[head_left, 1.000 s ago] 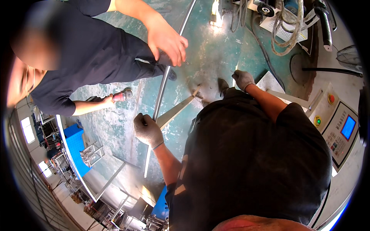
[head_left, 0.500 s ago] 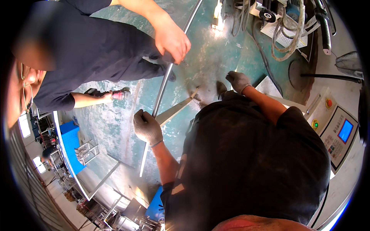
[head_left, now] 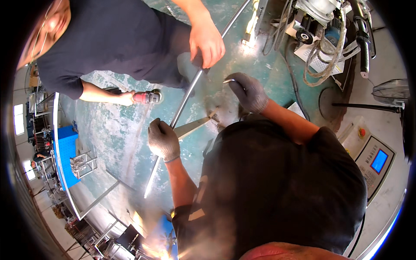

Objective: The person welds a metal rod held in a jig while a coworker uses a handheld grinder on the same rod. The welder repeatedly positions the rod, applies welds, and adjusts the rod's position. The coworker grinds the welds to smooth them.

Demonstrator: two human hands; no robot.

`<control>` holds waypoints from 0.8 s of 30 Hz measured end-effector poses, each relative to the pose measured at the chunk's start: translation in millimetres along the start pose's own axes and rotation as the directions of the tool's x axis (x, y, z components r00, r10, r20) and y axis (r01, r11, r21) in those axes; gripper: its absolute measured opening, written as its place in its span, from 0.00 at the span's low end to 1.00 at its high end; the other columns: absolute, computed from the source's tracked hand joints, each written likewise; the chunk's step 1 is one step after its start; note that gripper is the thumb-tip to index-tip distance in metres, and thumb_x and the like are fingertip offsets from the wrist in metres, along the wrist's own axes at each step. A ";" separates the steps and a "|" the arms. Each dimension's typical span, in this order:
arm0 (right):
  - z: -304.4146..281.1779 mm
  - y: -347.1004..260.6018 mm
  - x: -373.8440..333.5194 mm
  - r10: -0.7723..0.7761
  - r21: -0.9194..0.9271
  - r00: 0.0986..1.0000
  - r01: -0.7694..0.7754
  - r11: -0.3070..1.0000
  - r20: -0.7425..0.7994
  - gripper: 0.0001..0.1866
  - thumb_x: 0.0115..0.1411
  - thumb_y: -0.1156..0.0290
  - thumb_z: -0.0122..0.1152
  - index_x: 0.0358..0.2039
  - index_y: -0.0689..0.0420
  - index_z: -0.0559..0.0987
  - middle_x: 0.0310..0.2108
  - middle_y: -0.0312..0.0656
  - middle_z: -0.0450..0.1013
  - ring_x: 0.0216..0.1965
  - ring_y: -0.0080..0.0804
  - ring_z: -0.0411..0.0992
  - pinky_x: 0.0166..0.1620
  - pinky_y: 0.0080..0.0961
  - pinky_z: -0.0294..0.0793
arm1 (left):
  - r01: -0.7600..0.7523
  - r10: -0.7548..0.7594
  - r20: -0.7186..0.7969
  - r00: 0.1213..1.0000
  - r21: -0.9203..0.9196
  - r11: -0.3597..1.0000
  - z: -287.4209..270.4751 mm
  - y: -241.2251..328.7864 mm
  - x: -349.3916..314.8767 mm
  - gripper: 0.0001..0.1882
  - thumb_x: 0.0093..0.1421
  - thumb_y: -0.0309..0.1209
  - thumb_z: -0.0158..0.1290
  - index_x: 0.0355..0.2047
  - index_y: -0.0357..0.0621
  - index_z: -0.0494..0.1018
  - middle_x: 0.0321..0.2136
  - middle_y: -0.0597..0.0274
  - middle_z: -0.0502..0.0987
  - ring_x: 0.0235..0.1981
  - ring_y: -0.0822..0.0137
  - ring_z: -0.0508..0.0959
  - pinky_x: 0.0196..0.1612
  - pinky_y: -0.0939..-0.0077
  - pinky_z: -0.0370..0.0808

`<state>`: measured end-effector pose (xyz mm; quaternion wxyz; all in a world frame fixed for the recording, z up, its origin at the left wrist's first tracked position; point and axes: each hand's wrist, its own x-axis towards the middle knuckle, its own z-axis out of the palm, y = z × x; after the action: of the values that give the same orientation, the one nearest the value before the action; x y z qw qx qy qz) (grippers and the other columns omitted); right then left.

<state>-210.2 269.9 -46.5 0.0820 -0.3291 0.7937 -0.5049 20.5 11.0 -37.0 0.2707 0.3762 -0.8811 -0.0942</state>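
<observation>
Blue workbench: a blue bench (head_left: 66, 149) with a small wire rack (head_left: 84, 162) beside it stood at the far left, well apart from the hands
Co-worker's grinder hand: a second person's hand (head_left: 126, 99) was closed round a red-bodied angle grinder (head_left: 147, 96), held low over the green floor (head_left: 117, 130), left of the rod
Left hand: the wearer's gloved left hand (head_left: 163, 139) was curled into a fist just beside the long steel rod (head_left: 182, 106), touching it or very nearly (whether the fingers wrapped the rod or the flat bar could not be told)
Flat bar: a pale flat metal bar (head_left: 194, 126) ran from just right of the left hand up toward the right hand, crossing the rod at an angle
Steel rod: thin, bright and round, it ran slantwise from the lower left by the floor up to the top right, passing under both people's hands
Co-worker's upper hand: bare, fingers bent downward, this hand (head_left: 206, 41) rested on the rod near its upper stretch
Right hand: the wearer's gloved right hand (head_left: 248, 92) was closed round a small bent metal piece (head_left: 232, 80), whose curved end stuck out to the left of the knuckles, near the top end of the flat bar
Machine and cables: a machine (head_left: 320, 13) with coiled hoses (head_left: 323, 56) sat at the top right
Control box: a grey panel with a blue screen (head_left: 378, 161) stood at the right edge, with a red button (head_left: 361, 132) just above it
</observation>
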 end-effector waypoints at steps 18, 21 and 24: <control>16.1 -0.4 -32.6 0.195 -0.222 0.968 -0.157 0.962 0.161 0.17 0.69 0.63 0.68 0.57 0.48 0.87 0.48 0.51 0.87 0.47 0.54 0.85 0.53 0.45 0.85 | -0.009 0.009 0.003 1.000 -0.002 1.000 -2.1 0.9 -1.3 0.10 0.71 0.31 0.57 0.45 0.44 0.86 0.39 0.50 0.88 0.39 0.44 0.87 0.43 0.51 0.84; 24.7 15.9 -49.1 0.131 -0.188 0.986 -0.111 0.976 0.100 0.17 0.69 0.65 0.68 0.57 0.48 0.87 0.36 0.50 0.84 0.36 0.50 0.84 0.45 0.43 0.84 | -0.002 0.003 0.030 1.000 -0.019 1.000 -4.9 0.4 0.9 0.10 0.71 0.30 0.57 0.46 0.44 0.86 0.40 0.50 0.88 0.40 0.44 0.87 0.43 0.50 0.84; 30.3 19.8 -63.0 0.106 -0.160 0.993 -0.096 0.982 0.056 0.17 0.70 0.65 0.69 0.58 0.49 0.87 0.30 0.49 0.82 0.31 0.46 0.84 0.41 0.42 0.84 | 0.004 -0.002 0.062 0.998 -0.040 0.999 -6.6 0.2 1.4 0.10 0.72 0.30 0.56 0.46 0.44 0.86 0.40 0.49 0.87 0.40 0.44 0.87 0.43 0.50 0.84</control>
<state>-156.4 290.8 -90.6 0.1070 -0.3099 0.8436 -0.4252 23.2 10.4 -30.8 0.2507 0.3690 -0.8864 -0.1237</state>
